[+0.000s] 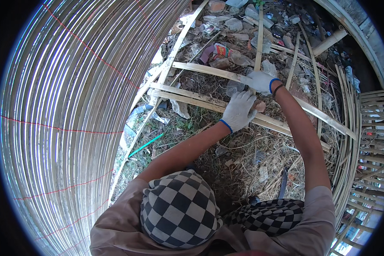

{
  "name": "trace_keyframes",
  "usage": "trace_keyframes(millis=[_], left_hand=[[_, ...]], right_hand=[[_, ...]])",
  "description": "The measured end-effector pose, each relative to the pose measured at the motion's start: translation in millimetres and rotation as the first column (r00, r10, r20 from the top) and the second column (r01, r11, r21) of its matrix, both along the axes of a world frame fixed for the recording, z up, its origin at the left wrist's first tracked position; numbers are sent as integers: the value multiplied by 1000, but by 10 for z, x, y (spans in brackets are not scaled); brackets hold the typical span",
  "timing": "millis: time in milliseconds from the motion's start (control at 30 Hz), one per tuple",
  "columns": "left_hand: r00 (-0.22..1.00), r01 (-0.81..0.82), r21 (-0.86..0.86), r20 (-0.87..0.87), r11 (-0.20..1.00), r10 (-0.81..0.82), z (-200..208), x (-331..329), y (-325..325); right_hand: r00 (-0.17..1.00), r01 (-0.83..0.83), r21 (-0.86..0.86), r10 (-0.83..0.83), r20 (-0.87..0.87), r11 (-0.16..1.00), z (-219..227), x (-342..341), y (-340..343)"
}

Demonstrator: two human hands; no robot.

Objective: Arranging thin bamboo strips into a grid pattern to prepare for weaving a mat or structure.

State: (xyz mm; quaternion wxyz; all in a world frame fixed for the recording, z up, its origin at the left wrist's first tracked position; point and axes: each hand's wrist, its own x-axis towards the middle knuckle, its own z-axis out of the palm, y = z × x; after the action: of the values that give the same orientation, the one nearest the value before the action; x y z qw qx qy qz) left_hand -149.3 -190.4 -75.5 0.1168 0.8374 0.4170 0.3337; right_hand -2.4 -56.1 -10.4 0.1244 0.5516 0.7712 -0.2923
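Both my hands wear white knit gloves with blue cuffs. My right hand [260,81] is closed around a pale upper bamboo strip [209,71], where an upright bamboo strip [259,38] crosses it. Just below and to the left, my left hand [240,112] bends over a pair of lower bamboo strips [187,99], its fingers reaching toward the crossing. The upright strip runs under my hands; its fit with the crosswise strips is hidden there. A dark band circles my right wrist.
A large slatted bamboo screen [68,98] with red cords curves along the left. Bundled thin bamboo strips [345,128] and a bamboo lattice [375,141] stand at right. Rubble, dry grass and a red packet [221,50] litter the ground. A blade-like tool [283,183] lies near my knee.
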Motion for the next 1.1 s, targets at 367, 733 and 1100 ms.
trace_keyframes(millis=[367,733,1100], left_hand=[[999,16,-6,42,1000,-15,58,-24,-16],[999,18,-9,37,1000,-18,38,-11,-15],[996,23,14,83,1000,-24,30,1,9]], right_hand=[[991,-114,393,133,-22,912,-23,-67,-304],[982,-186,574,170,82,798,17,-96,-449],[995,-104,680,79,68,726,52,643,-1037]])
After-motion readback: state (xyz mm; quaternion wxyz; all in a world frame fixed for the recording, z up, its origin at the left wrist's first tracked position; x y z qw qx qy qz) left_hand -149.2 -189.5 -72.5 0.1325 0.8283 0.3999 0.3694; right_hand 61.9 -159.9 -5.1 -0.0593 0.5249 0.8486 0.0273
